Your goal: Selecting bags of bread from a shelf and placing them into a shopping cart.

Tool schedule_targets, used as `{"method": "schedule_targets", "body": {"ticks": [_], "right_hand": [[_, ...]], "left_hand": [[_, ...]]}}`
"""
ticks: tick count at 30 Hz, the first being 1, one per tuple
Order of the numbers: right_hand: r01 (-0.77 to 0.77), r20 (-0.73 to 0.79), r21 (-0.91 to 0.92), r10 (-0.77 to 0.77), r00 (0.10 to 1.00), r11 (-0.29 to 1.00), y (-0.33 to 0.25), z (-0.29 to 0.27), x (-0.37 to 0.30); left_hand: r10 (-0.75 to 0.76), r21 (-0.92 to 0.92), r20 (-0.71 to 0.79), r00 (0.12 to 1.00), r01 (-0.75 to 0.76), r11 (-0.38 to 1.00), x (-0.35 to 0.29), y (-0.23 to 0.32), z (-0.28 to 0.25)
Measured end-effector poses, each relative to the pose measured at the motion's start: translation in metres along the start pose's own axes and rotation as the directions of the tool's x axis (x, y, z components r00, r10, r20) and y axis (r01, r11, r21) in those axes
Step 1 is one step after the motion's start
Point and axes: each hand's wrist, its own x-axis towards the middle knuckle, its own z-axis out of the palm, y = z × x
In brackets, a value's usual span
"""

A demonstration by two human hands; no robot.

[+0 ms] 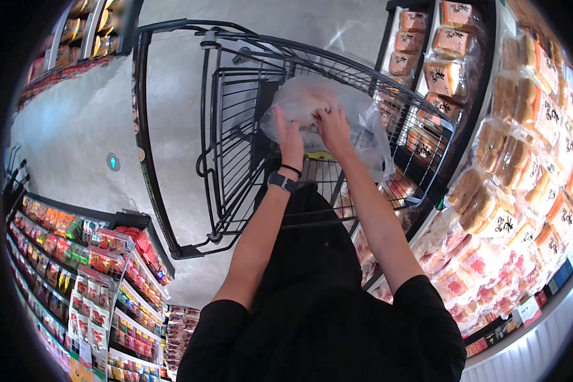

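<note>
A translucent white plastic bag [363, 105] bulges over the shopping cart's black wire basket [420, 105]. With curled fingers, my right hand [335, 132] pinches the bag near its middle. My left hand [290, 137] grips the bag's near left side, its fingertips partly behind the film. Between my hands is a small darker patch; what it is I cannot make out. Just below the bag, a yellow strip [319, 155] shows in the cart. A watch [282, 182] and a dark band circle my left wrist.
Packaged bread loaves [490, 210] are heaped on the right, beside a rack of more loaves [449, 41]. The cart's frame [149, 159] stands on a grey floor [76, 137]. Snack shelves [51, 254] line the lower left; another packaged-goods shelf [73, 32] is at the upper left.
</note>
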Motion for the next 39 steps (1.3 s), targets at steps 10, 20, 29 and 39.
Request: {"method": "schedule_targets", "body": {"ticks": [10,20,29,39], "right_hand": [[-0.235,0.000,0.460,0.264,0.964,0.856,0.042,-0.072,-0.127],[-0.243,-0.051,0.851,0.533,0.844,0.466,-0.009,-0.189,-0.321],[0.055,-0.421,0.802,0.497,0.759,0.595,-0.050,-0.207,-0.550],[0.157,-0.510,0.860,0.805,0.303,0.486,-0.103,-0.194,-0.774]], "left_hand": [[-0.133,0.134,0.050,0.990,0.125,0.983,-0.018,0.003,0.011],[-0.232,-0.012,0.368,0.901,0.254,0.967,-0.138,0.002,-0.009],[-0.413,0.145,0.800,0.434,0.529,0.836,-0.335,0.007,-0.008],[-0.686,0.588,0.727,-0.027,0.539,0.603,-0.547,-0.059,-0.045]]}}
